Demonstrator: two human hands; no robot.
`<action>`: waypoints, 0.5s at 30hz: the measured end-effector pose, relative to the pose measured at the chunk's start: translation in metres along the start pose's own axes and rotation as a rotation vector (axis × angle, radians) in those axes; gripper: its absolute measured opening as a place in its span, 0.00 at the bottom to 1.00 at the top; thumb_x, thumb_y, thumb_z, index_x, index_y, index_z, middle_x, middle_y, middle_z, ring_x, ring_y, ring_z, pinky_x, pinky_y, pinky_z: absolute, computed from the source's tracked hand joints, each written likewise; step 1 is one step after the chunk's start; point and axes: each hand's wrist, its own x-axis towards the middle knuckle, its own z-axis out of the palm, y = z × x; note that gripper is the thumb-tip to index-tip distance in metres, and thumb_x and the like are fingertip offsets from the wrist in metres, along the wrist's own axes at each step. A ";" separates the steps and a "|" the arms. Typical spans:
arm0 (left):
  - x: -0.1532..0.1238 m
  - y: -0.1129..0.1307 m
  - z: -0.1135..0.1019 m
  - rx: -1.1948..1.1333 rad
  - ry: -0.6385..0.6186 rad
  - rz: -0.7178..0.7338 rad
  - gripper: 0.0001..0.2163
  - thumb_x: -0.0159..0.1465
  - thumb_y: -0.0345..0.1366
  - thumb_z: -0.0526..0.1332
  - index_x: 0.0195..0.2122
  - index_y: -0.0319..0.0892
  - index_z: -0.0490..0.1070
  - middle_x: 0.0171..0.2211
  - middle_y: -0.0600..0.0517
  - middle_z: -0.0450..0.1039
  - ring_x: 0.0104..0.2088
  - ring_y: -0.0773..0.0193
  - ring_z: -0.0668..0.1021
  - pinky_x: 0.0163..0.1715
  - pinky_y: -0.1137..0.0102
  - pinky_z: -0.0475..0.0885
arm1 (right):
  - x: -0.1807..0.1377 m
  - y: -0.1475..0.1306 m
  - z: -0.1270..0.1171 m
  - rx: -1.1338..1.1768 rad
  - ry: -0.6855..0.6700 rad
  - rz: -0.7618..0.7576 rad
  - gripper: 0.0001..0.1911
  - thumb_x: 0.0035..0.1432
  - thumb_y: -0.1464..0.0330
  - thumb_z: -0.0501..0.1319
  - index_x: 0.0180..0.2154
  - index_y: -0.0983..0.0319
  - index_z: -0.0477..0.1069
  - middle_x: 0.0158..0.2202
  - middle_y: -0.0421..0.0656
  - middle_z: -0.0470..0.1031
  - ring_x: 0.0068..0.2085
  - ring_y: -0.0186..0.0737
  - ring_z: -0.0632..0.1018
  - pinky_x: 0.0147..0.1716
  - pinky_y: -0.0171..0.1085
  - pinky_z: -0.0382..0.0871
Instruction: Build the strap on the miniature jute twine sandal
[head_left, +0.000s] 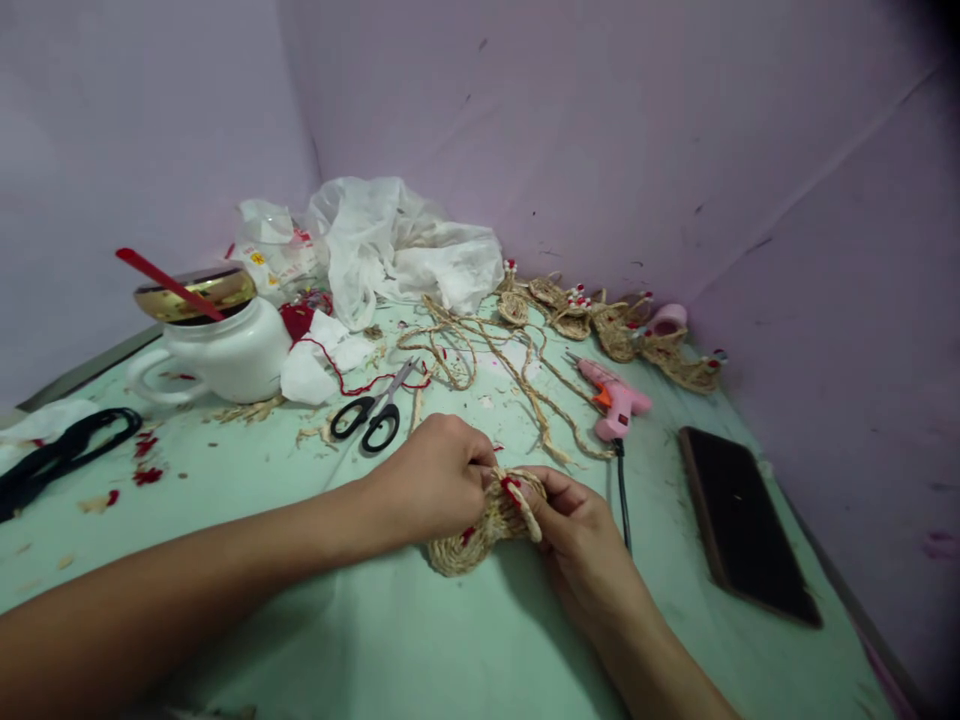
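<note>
Near the table's front, a small woven piece of braided straw rope (pixel 459 552), shaped like a little slipper with red bits on it, is between my hands. My left hand (pixel 442 480) is closed at its upper left side, fingertips pinching near the top edge and mostly hidden behind the knuckles. My right hand (pixel 581 525) grips the right side with thumb and fingers. A short pale cord end sticks out by the right thumb. Beyond my left hand lie black-handled scissors (pixel 381 415), blades partly apart. A pink glue gun (pixel 616 398) rests beyond my right hand.
Loose braided straw cord (pixel 517 375) spreads across the table's middle. Similar woven slippers (pixel 615 335) line the wall at back right. A dark phone (pixel 750 525) lies at right. At left stand a white mug (pixel 232 355) with a golden bowl (pixel 199 297) on top and black cord (pixel 67 455).
</note>
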 end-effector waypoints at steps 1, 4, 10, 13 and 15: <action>0.000 0.000 -0.001 -0.001 0.003 0.007 0.10 0.50 0.29 0.52 0.23 0.36 0.73 0.19 0.52 0.70 0.22 0.67 0.70 0.19 0.75 0.60 | 0.000 0.000 0.000 -0.005 -0.010 -0.015 0.12 0.40 0.63 0.68 0.26 0.63 0.73 0.22 0.39 0.73 0.24 0.31 0.69 0.25 0.31 0.63; 0.001 0.000 -0.004 -0.075 -0.024 0.010 0.09 0.50 0.30 0.53 0.22 0.37 0.72 0.18 0.54 0.67 0.21 0.68 0.68 0.19 0.76 0.59 | -0.002 -0.002 0.000 -0.014 -0.062 -0.021 0.11 0.41 0.63 0.68 0.26 0.63 0.72 0.21 0.38 0.71 0.22 0.31 0.68 0.23 0.30 0.61; 0.005 -0.002 -0.008 -0.406 -0.197 -0.108 0.04 0.45 0.27 0.54 0.18 0.36 0.68 0.12 0.58 0.59 0.15 0.74 0.59 0.15 0.77 0.54 | -0.003 -0.005 -0.004 -0.005 -0.187 0.027 0.11 0.42 0.64 0.68 0.27 0.63 0.72 0.21 0.39 0.72 0.22 0.30 0.68 0.24 0.29 0.61; 0.003 -0.001 -0.010 -0.443 -0.217 -0.129 0.03 0.46 0.27 0.55 0.19 0.36 0.68 0.12 0.58 0.60 0.13 0.75 0.61 0.14 0.77 0.56 | -0.002 -0.004 -0.006 -0.028 -0.209 0.013 0.09 0.43 0.65 0.67 0.27 0.63 0.72 0.22 0.39 0.72 0.22 0.30 0.68 0.23 0.30 0.60; 0.001 0.001 -0.011 -0.460 -0.225 -0.119 0.03 0.47 0.27 0.56 0.22 0.36 0.68 0.12 0.58 0.62 0.13 0.73 0.64 0.13 0.78 0.58 | -0.002 -0.003 -0.007 -0.030 -0.216 -0.001 0.09 0.42 0.64 0.67 0.26 0.63 0.72 0.21 0.38 0.72 0.21 0.29 0.67 0.23 0.30 0.59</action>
